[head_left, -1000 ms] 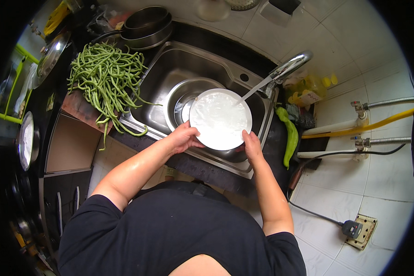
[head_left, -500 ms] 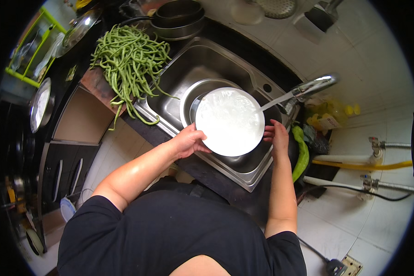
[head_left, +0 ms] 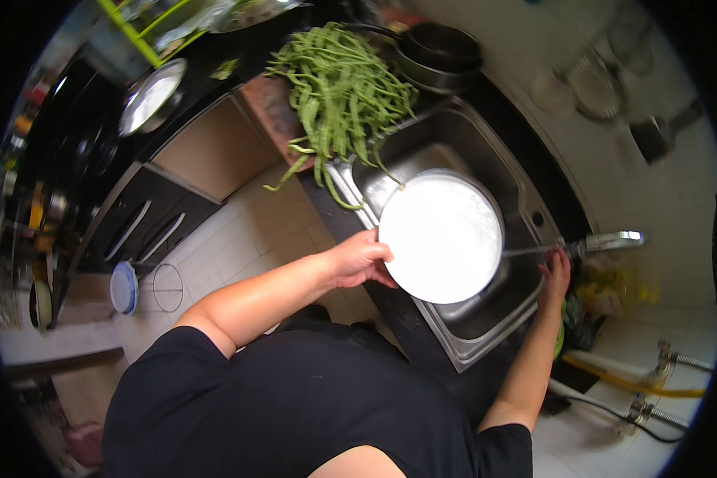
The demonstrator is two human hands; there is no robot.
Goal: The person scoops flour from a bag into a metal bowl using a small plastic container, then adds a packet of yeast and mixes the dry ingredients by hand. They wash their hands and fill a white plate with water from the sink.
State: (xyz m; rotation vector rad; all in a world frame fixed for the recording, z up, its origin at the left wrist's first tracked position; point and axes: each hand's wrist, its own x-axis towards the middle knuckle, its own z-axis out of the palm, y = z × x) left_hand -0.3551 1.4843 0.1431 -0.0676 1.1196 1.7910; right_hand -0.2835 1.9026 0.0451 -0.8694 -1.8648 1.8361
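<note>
My left hand (head_left: 362, 260) grips the near-left rim of a round white bowl (head_left: 442, 239), with the thumb over the edge. The bowl is held over the stainless steel sink (head_left: 464, 350), its inside washed out by glare. A thin stream of water from the chrome tap (head_left: 612, 241) reaches the bowl's right side. Beside the tap, at the sink's right end, my right hand (head_left: 557, 277) is raised with its fingers apart, holding nothing that I can see. Whether its fingertips touch the tap cannot be made out.
A heap of long green beans (head_left: 342, 92) lies on a board left of the sink, some hanging over its edge. Dark pans (head_left: 438, 56) stand behind it. A yellow hose (head_left: 637, 386) and pipes run along the right wall. A metal lid (head_left: 153, 95) lies far left.
My view has turned, so the scene sits further right. My right hand has left the bowl's right side and moved up toward the tap. The left hand keeps its hold on the bowl.
</note>
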